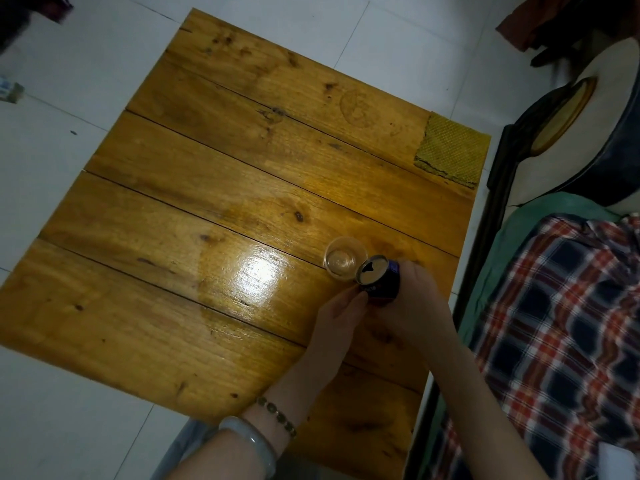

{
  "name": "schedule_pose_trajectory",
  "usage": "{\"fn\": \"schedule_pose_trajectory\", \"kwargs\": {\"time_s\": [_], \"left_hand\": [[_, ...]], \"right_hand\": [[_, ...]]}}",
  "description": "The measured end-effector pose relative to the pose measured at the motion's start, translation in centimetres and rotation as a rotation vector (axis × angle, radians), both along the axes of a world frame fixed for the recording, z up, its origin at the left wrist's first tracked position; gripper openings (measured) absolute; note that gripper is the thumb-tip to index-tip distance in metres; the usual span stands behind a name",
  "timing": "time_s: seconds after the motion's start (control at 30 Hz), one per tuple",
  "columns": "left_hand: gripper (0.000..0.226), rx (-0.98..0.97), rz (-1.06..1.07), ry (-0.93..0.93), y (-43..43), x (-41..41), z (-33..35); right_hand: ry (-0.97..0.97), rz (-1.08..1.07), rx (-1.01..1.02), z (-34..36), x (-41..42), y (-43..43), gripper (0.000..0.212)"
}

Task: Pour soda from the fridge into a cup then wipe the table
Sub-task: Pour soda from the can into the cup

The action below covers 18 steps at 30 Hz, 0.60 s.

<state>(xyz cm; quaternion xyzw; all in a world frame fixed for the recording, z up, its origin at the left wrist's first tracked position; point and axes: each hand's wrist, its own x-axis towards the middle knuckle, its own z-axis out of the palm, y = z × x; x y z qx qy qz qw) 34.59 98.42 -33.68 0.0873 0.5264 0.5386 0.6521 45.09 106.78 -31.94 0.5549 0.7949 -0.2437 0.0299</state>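
Note:
A dark blue soda can with its top opened is tilted toward a clear plastic cup that stands on the wooden table. The can's rim touches or nearly touches the cup's edge. My right hand wraps the can's body from the right. My left hand holds the can from below with its fingertips. The cup looks almost empty; no stream of soda shows. A yellow-green wiping cloth lies flat at the table's far right corner.
White tiled floor surrounds the table on the left and far sides. To the right stand a dark wooden seat frame, a round cushion and a checked cloth. A small box lies on the floor at far left.

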Motion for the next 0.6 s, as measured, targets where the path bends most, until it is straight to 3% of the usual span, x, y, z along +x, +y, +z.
{"fn": "schedule_pose_trajectory", "kwargs": {"time_s": [0.6], "left_hand": [[0.024,-0.02,0.018,-0.076,-0.2,-0.19,-0.02]], "right_hand": [[-0.131,0.057,0.007,1.04,-0.92,0.26,0.061]]}}
